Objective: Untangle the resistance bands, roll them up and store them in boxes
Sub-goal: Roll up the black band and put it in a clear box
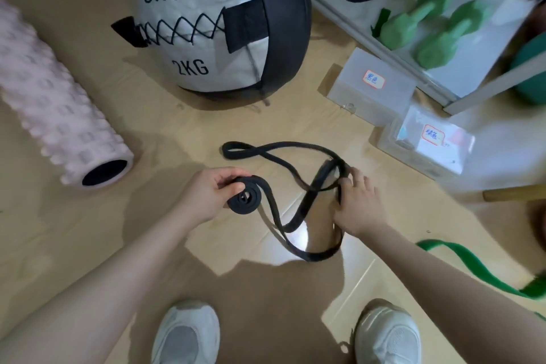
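Where cardboard floor [88, 230] spreads, foam roller [56, 109], clear boxes [372, 89]

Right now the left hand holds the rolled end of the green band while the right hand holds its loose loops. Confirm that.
Not quite: the band being rolled is black, not green. In the head view the left hand holds the rolled end of the black band while the right hand holds its loose loops. The green band lies apart on the floor.

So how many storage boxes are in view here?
2. One translucent box sits on the floor right of the 2KG ball; a second box sits just right of and nearer than it. Others may lie outside the frame.
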